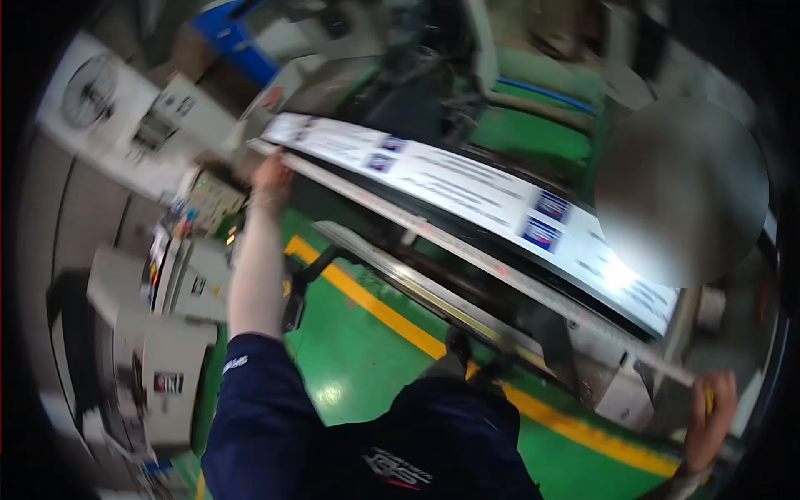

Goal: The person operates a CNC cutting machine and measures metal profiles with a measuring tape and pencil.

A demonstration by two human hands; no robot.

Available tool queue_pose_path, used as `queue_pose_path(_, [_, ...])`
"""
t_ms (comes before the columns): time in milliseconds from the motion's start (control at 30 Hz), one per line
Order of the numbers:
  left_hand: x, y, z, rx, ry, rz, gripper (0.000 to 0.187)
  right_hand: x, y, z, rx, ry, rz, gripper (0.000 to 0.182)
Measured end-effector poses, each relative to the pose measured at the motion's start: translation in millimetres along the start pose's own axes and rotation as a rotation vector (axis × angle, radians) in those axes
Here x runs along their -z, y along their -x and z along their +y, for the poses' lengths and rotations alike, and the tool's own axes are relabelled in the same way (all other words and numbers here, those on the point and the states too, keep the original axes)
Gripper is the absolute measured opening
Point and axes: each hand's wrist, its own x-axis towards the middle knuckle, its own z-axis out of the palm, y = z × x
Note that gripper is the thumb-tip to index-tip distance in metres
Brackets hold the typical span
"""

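A long sheet in glossy white film, printed with dark text and blue logo squares, lies on the machine bed in front of me. Along its near edge runs a pale strip with red marks, which looks like a drawn-out tape measure blade. My left hand is closed at the strip's far left end, by the sheet's corner. At the right end my right hand is wrapped around a small yellow item, apparently the tape measure's body. Motion blur softens both hands.
Below the bed, a metal rail crosses over green floor with a yellow line. Grey machine cabinets stand at the left, near a fan. A blurred round patch covers the right side.
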Motion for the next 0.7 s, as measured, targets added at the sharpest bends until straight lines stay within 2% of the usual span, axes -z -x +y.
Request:
queue_pose_path(33, [11.8, -11.6, -0.6, 0.073, 0.151, -0.116, 0.015, -1.4, -2.9, -2.8, -0.02, -0.003, -0.058, 0.013])
queue_pose_path(67, [0.6, 7.8, 8.3, 0.029, 0.242, -0.042, 0.015, -2.0, -9.0, -1.4, 0.034, 0.024, -0.089, 0.022])
queue_pose_path(100, [-9.0, 21.2, 18.9, 0.002, 0.333, 0.018, 0.015, 14.4, -23.3, -54.5, -0.172, 0.244, -0.224, 0.021])
queue_pose_path(167, [19.2, 0.1, 11.5, -0.055, 0.541, -0.052, 0.017, 3.7, -21.0, -63.4, -0.171, 0.062, -0.167, 0.028])
queue_pose_path(200, [18.8, 17.8, 20.7, -0.012, 0.568, -0.029, 0.018, 4.0, -18.2, -66.8, -0.106, 0.138, -0.199, 0.032])
queue_pose_path(233, [21.2, 32.5, 23.3, -0.079, 0.601, -0.016, 0.018, 2.4, -17.8, -70.9, -0.03, 0.212, -0.232, 0.035])
queue_pose_path(300, [23.8, 79.7, 37.1, -0.12, 0.582, 0.008, 0.019, -5.2, -14.9, -95.7, 0.031, 0.187, -0.253, 0.038])
queue_pose_path(400, [27.7, 147.3, 41.9, -0.1, 0.639, -0.031, 0.028, -19.2, -15.2, -139.2, 0.106, 0.138, -0.43, 0.043])
queue_pose_path(433, [27.4, 178.0, 41.4, -0.049, 0.672, -0.144, 0.032, -28.7, -14.2, -159.5, 0.168, 0.113, -0.447, 0.044])
queue_pose_path(467, [22.7, 211.5, 39.0, -0.009, 0.662, -0.245, 0.039, -44.0, -13.5, -179.2, 0.139, 0.078, -0.469, 0.046])
queue_pose_path(500, [18.8, 244.3, 31.7, 0.004, 0.578, -0.302, 0.045, -64.0, -13.0, -201.7, 0.256, -0.028, -0.432, 0.047])
queue_pose_path(567, [25.8, 304.2, 6.7, 0.18, 0.425, -0.589, 0.053, -118.6, -10.5, -227.9, 0.055, -0.193, -0.619, 0.047])
queue_pose_path(633, [46.4, 337.3, -45.3, 0.252, 0.392, -0.85, 0.053, -183.7, -4.4, -281.1, 0.064, -0.347, -0.634, 0.047])
queue_pose_path(700, [88.7, 360.4, -69.1, 0.18, 0.269, -0.936, 0.058, -253.6, 12.3, -331.0, 0.197, -0.418, -0.664, 0.039])
